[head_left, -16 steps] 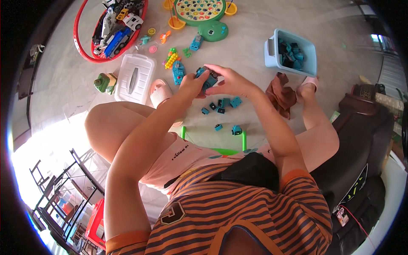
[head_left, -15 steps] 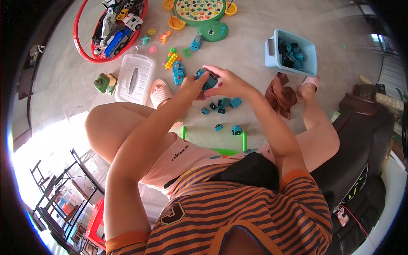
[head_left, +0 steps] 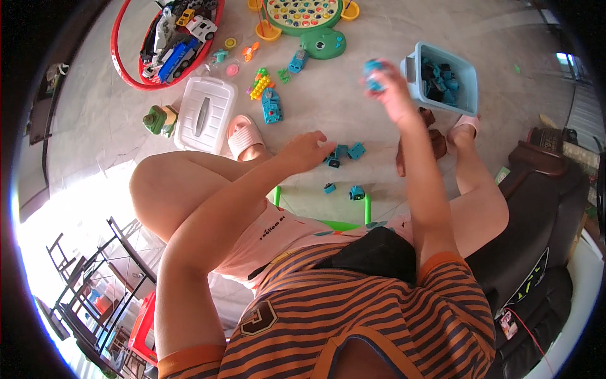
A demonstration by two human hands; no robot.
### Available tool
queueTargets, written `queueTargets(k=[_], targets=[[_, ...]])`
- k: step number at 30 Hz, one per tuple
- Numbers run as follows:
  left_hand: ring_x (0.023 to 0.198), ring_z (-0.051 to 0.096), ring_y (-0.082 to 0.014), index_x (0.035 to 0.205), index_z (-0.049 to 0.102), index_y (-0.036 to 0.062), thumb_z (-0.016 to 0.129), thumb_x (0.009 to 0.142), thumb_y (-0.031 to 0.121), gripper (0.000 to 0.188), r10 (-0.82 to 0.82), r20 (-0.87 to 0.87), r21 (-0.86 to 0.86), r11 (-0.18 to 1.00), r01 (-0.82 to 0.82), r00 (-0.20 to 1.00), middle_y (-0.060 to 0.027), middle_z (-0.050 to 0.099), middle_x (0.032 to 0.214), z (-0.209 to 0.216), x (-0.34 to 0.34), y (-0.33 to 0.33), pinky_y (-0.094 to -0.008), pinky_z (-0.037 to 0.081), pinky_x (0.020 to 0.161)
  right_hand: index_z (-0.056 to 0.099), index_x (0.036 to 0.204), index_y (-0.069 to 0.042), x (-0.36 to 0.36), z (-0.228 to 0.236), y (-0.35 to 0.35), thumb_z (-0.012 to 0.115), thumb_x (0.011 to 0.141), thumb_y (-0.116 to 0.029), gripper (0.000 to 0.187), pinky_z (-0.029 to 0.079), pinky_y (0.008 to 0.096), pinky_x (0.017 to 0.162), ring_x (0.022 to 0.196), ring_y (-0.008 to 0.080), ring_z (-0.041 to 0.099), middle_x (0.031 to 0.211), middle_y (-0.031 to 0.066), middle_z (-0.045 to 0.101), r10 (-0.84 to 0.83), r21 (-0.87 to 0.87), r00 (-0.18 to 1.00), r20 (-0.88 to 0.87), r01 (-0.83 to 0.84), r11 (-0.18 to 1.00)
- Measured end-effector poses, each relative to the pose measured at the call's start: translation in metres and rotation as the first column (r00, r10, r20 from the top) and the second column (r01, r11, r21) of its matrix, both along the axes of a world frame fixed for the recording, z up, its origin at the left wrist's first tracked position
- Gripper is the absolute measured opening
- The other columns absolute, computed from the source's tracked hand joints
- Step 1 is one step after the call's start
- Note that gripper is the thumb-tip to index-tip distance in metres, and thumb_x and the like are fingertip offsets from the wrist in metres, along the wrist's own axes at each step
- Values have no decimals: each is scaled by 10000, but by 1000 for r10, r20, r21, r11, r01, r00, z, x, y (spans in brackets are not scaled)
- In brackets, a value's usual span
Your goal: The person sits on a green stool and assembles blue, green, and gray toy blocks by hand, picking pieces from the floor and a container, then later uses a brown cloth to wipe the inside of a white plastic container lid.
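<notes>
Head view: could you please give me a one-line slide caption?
Right hand lifts a blue toy piece beside the light-blue bin; left hand reaches loose blue pieces.

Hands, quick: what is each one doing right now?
Left hand: open, fingers curled loosely over the small blue blocks on the floor, holding nothing visible.
Right hand: closed on a blue block piece, raised beside the light blue bin.

Two hands: left, right. One blue bin, one white lid, one red hoop, one green fishing toy. Two pink slippers.
</notes>
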State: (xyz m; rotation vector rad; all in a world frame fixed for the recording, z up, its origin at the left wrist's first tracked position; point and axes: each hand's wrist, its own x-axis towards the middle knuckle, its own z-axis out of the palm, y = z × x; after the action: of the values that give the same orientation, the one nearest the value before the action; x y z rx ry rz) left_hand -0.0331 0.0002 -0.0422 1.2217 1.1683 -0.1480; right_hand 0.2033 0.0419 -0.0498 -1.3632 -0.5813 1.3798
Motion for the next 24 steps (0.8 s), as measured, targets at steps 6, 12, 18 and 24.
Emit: queueTargets(k=[6, 12, 18, 24], targets=[[800, 599, -231, 993, 600, 42, 630, 782, 371, 392, -563, 17, 409, 758, 508, 826, -109, 631, 930, 28, 4, -22, -334, 482, 702, 560, 916, -51, 129, -4, -6, 640, 792, -280, 273, 501, 388, 747, 830, 267, 589, 877, 85, 575, -509, -35, 827, -239, 517, 855], [832, 592, -273, 913, 620, -72, 681, 772, 277, 381, -231, 906, 51, 892, 450, 355, -165, 617, 904, 188, -7, -9, -358, 473, 744, 544, 934, -9, 162, -35, -33, 608, 816, -292, 314, 503, 384, 744, 848, 314, 569, 892, 127, 587, -630, -121, 698, -340, 632, 766], [796, 578, -250, 956, 589, -68, 566, 848, 210, 299, 219, 974, -166, 870, 464, -63, -151, 598, 910, 229, -10, -49, -346, 472, 713, 477, 1202, -34, 76, -34, -20, 518, 830, -275, 445, 473, 342, 785, 975, 243, 553, 1056, 97, 567, 229, 83, 861, -455, -215, 973], [775, 567, -197, 916, 566, -54, 552, 828, 146, 219, 216, 976, -191, 907, 376, -25, -120, 586, 874, 221, -18, -43, -297, 457, 688, 382, 1325, -158, -124, -80, -11, 650, 701, -317, 698, 500, 279, 608, 796, 163, 587, 1100, 88, 555, 842, -334, 539, -13, -796, 504]])
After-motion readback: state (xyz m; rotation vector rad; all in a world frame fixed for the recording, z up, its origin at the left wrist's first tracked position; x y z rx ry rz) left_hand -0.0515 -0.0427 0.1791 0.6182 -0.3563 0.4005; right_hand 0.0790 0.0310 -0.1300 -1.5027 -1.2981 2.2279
